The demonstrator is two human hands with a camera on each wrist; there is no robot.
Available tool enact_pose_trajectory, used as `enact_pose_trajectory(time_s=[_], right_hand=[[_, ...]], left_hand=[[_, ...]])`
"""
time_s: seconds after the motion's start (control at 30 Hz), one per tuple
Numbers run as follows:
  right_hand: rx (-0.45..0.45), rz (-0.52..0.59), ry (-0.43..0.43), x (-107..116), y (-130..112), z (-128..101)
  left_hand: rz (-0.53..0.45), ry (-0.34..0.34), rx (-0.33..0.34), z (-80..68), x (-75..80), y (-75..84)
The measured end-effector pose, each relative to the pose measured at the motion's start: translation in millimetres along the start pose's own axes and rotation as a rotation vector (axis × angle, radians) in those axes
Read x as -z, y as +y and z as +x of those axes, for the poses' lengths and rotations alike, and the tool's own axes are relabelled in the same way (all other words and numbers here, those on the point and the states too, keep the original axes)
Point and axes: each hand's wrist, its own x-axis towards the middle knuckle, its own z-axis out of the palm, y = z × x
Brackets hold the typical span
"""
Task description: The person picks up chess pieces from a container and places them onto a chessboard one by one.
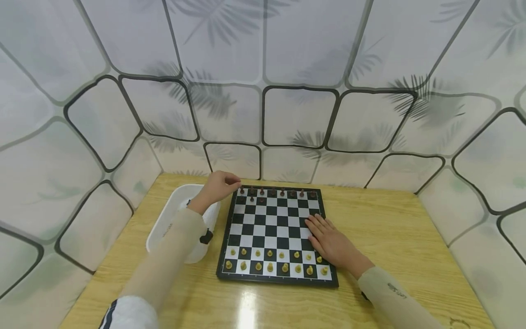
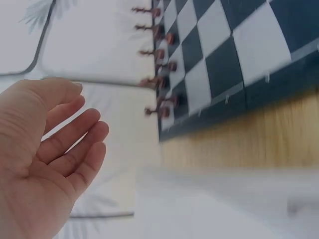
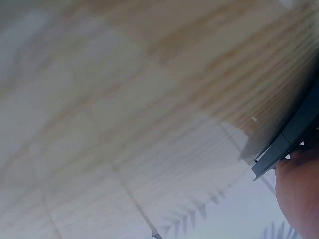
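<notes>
White sleeve point(image 1: 133, 313): lower left, head view. Chessboard point(image 1: 276, 224): lower centre, roughly square, no clear long axis; files run bottom to top, yellow chessmen point(image 1: 270, 267) nearest, dark red chessmen point(image 1: 282, 192) farthest. Left hand point(image 1: 218, 186): by its upper-left corner. Right hand point(image 1: 330, 240): flat on its right edge, gripping nothing; a slip there could topple chessmen. Left wrist view: fingers point(image 2: 88, 167) loosely bent, palm empty. Right wrist view: hand cropped, lower right.

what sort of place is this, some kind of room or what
Perhaps a small indoor booth for tabletop work, though little beyond it shows: patterned walls stand behind and on both sides of a wooden table, which holds a chessboard and white tub.
</notes>
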Motion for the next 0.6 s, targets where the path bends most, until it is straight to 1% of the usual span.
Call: enact_pose_trajectory(time_s=[0.13, 0.23, 0.43, 0.6], right_hand=[[-0.002, -0.007, 0.0, -1, 0, 0], [-0.003, -0.008, 0.002, -1, 0, 0], [-0.001, -0.013, -0.003, -1, 0, 0], [-0.005, -0.001, -0.003, -1, 0, 1]], left_hand=[[0.019, 0.056, -0.016, -11.9, 20.0, -12.2], [0.014, 0.071, -0.008, -21.0, 32.2, -23.1], [0.006, 0.051, 0.075, -42.5, 50.0, -46.0], [0.053, 0.044, 0.113, -58.9, 61.1, -59.3]])
